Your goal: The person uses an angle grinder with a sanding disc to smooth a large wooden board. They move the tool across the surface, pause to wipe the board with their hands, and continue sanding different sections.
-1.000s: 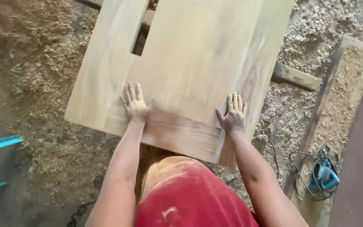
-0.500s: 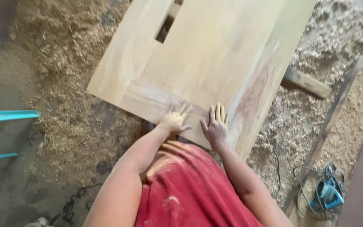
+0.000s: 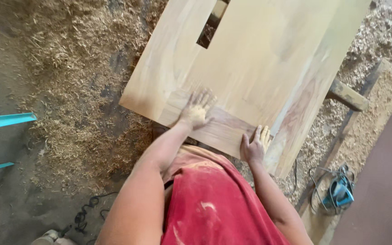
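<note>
Wood shavings (image 3: 69, 68) cover the workshop floor, and a blue power tool (image 3: 339, 193) with its cord lies at the right. A broad pale wooden panel (image 3: 259, 63) with a slot cut in it rests raised above the floor. Half a second ago both hands sat close together at its near edge; now the left hand (image 3: 196, 111) has slid further onto the board, fingers spread flat and dusty, while the right hand (image 3: 253, 146) has gone to the near edge, fingers together, curled over it. The hands have parted, which looks like wiping or feeling the surface.

Red sleeveless shirt, sawdust-smeared; bare arms; dusty hands.
</note>
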`<action>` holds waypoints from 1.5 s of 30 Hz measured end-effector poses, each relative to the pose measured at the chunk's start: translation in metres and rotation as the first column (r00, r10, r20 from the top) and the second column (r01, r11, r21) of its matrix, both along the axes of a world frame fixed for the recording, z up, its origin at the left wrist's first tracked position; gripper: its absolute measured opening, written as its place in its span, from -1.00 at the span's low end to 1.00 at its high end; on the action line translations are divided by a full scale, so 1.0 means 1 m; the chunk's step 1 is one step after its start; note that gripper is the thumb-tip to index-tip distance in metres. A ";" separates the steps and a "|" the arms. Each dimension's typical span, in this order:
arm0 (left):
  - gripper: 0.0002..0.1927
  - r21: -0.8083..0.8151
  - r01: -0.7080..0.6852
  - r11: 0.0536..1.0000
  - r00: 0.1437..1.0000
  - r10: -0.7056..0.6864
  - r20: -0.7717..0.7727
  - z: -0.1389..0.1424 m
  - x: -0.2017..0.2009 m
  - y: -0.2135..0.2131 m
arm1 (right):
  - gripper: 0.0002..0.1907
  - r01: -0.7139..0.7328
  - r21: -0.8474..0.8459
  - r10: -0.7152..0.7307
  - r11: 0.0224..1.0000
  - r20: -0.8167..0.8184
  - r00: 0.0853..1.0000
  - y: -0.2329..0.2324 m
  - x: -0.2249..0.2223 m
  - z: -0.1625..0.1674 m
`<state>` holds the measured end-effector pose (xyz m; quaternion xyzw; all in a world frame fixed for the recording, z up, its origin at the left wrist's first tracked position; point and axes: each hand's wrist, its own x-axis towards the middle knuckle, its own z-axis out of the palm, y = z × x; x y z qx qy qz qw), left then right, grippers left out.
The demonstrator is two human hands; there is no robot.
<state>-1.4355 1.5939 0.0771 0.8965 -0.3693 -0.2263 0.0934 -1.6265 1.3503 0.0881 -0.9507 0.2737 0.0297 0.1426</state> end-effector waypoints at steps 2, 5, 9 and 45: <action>-0.09 0.051 -0.037 0.998 0.999 0.038 -0.004 -0.002 0.030 0.030 | -0.08 0.096 0.027 -0.096 0.995 -0.001 0.995 0.013 0.006 -0.002; -0.14 0.103 -0.109 0.989 0.993 0.104 0.052 -0.005 0.076 0.083 | -0.06 0.207 0.060 -0.207 0.976 -0.011 0.978 0.030 0.018 -0.004; -0.12 0.117 -0.231 0.966 0.969 0.218 0.117 -0.006 0.126 0.155 | -0.06 0.281 0.053 -0.278 0.958 -0.057 0.959 0.052 0.030 -0.003; -0.01 -0.117 0.347 0.930 0.937 -0.349 0.008 -0.008 -0.021 -0.296 | -0.04 0.360 -0.012 -0.359 0.933 -0.117 0.926 -0.092 -0.094 -0.017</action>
